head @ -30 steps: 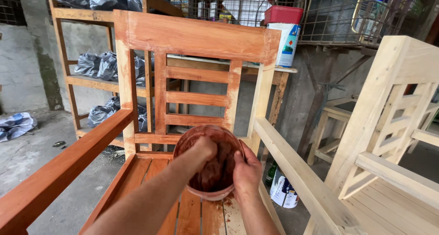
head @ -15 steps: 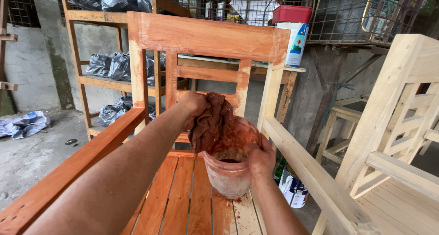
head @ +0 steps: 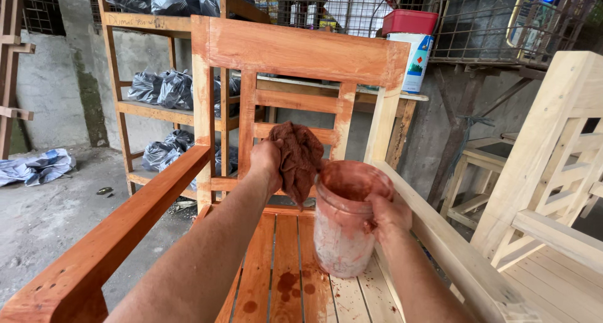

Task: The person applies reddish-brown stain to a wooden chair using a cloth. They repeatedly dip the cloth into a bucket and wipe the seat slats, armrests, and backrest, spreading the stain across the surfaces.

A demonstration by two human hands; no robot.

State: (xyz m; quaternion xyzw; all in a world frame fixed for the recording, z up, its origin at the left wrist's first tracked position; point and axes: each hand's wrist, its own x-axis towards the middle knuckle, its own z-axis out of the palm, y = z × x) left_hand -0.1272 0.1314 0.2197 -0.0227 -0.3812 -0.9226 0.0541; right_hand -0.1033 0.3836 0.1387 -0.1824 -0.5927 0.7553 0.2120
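Head view: my left hand (head: 267,163), just left of centre, has its fingers clamped on a stain-soaked rag (head: 300,159) hanging above the chair seat (head: 276,260); at five o'clock of the rag, my right hand (head: 386,216) wraps its fingers around a stained plastic jar (head: 342,225), open-topped, tilted slightly. The rag could drip onto the bare armrest (head: 440,241) beside it; a slick jar might slip. The jar's contents are hard to see; my arms are cut off below.
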